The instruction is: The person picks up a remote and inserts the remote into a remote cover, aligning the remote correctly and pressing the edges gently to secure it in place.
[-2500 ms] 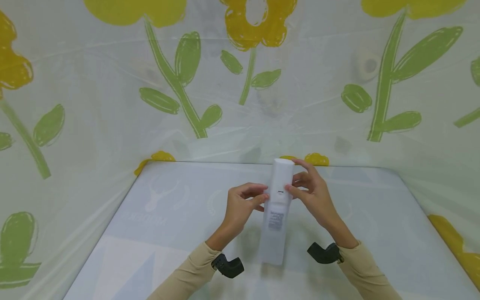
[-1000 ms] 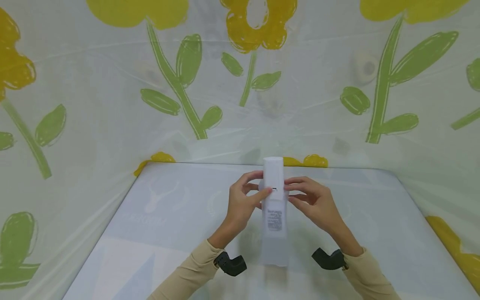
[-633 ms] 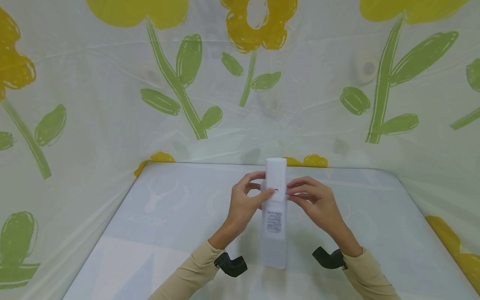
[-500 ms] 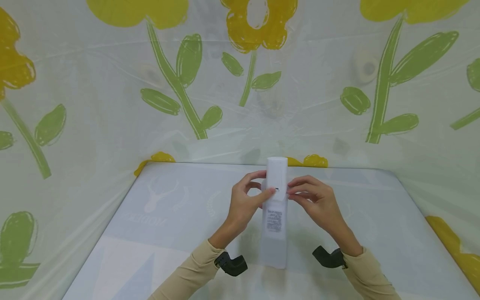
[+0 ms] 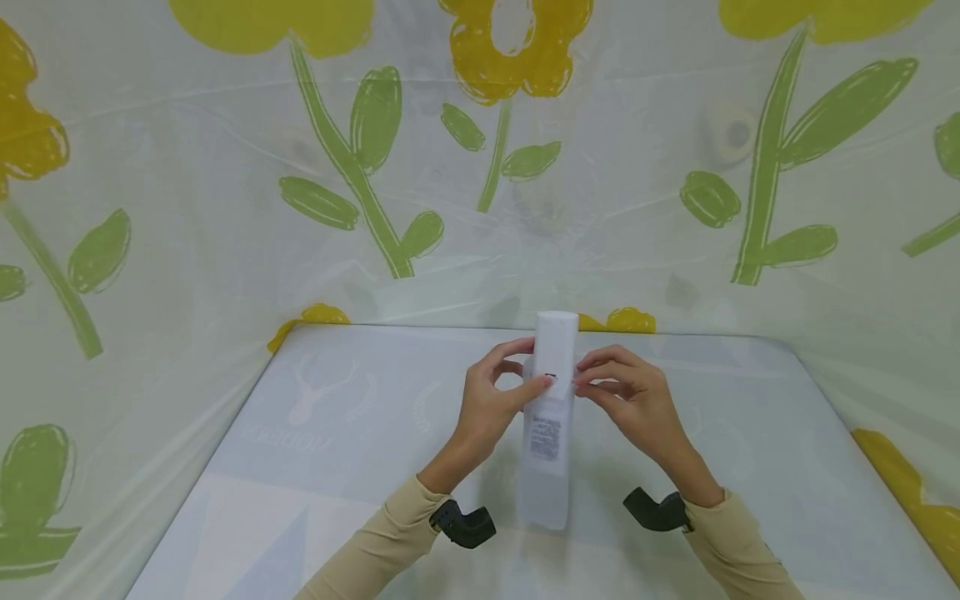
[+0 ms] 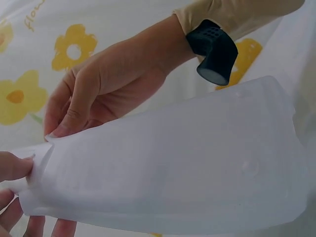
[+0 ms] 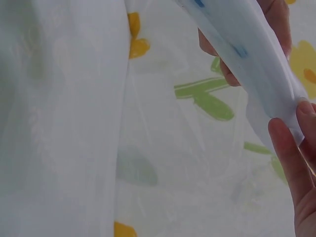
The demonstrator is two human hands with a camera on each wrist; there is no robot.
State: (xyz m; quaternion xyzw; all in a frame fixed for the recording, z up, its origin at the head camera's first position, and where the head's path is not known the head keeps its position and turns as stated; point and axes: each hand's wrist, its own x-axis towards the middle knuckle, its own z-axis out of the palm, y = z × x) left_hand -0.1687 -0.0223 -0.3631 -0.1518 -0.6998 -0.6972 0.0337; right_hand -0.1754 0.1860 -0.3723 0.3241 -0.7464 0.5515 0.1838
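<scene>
From where I stand: clear cover's loose end point(image 5: 545, 500) nearest, over table point(image 5: 757, 442). Beyond, left hand point(image 5: 486, 404) grips white remote point(image 5: 557, 346), partly covered; right hand point(image 5: 636, 402) pinches cover's edge. Probably fitting or removing the cover, direction unclear; next likely needs steady left, rim worked along.

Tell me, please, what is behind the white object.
In the head view, tabletop and yellow print show past the white object. Fingers of the left hand reach behind it; their tips and anything else there are covered.
</scene>
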